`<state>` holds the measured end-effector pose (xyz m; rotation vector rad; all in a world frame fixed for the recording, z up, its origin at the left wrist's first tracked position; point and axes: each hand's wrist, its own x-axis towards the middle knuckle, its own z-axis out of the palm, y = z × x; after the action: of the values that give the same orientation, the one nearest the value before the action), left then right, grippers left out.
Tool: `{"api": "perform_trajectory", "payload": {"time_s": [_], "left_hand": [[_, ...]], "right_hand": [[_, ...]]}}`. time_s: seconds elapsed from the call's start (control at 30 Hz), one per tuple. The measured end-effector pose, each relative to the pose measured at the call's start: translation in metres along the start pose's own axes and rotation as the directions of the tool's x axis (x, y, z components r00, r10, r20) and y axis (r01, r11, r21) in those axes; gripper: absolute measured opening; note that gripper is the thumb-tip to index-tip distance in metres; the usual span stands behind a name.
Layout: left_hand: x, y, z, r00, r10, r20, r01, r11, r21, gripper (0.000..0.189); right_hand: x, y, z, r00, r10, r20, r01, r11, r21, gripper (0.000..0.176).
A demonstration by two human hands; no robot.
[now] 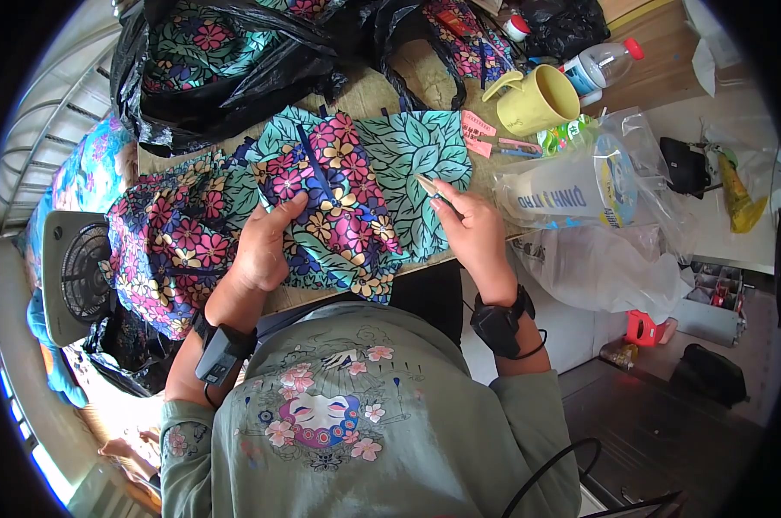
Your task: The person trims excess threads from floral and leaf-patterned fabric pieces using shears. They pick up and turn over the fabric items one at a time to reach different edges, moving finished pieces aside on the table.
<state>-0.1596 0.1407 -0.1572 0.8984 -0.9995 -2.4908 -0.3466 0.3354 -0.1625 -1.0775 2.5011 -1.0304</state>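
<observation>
Floral fabric [356,220] with pink, yellow and navy flowers lies over a teal leaf-patterned piece [421,160] at the table's front edge. At the left side of the flowered piece, my left hand [265,246] is closed on the cloth, its thumb on top. My right hand [470,226] pinches a small, pale, pointed tool [426,184] over the leaf print; its exact kind is not clear. More of the floral fabric [179,246] is bunched to the left of my left hand and hangs off the table.
A black plastic bag [136,108] holding matching fabric stands at the back left. Toward the right are a yellow mug [541,102], a plastic bottle [602,67], pink labels [476,131] and a large plastic cup in a clear bag [559,192]. A fan [54,281] stands at far left.
</observation>
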Motion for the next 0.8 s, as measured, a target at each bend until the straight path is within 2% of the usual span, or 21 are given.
{"api": "perform_trajectory", "payload": {"time_s": [0.1,0.23,0.37,0.53,0.63,0.8], "left_hand": [[0.0,0.0,0.0,1.0,-0.007,-0.004,0.007,1.0,-0.009,0.031],[-0.002,0.002,0.004,1.0,-0.002,-0.02,0.001,1.0,-0.016,0.031],[-0.003,0.003,0.005,1.0,-0.003,0.004,0.003,0.999,-0.032,0.031],[-0.003,0.004,0.002,0.999,-0.027,0.019,0.027,0.999,-0.036,0.031],[-0.002,0.003,0.001,0.999,-0.032,0.023,0.033,0.999,-0.034,0.031],[0.0,0.001,0.002,1.0,0.008,-0.009,-0.008,1.0,-0.008,0.03]], "right_hand": [[-0.001,0.004,0.004,0.997,-0.051,-0.054,0.053,0.998,0.04,0.029],[-0.002,0.004,0.001,0.993,-0.014,-0.119,0.021,0.998,0.062,0.029],[-0.005,0.006,-0.004,0.998,-0.024,-0.06,0.029,0.995,0.093,0.03],[-0.006,0.012,0.001,0.995,-0.063,-0.079,0.069,0.994,0.083,0.028],[-0.005,0.009,0.0,0.999,-0.016,-0.046,0.019,0.998,0.057,0.029],[-0.002,0.006,0.001,0.996,-0.054,-0.064,0.058,0.997,0.059,0.029]]}}
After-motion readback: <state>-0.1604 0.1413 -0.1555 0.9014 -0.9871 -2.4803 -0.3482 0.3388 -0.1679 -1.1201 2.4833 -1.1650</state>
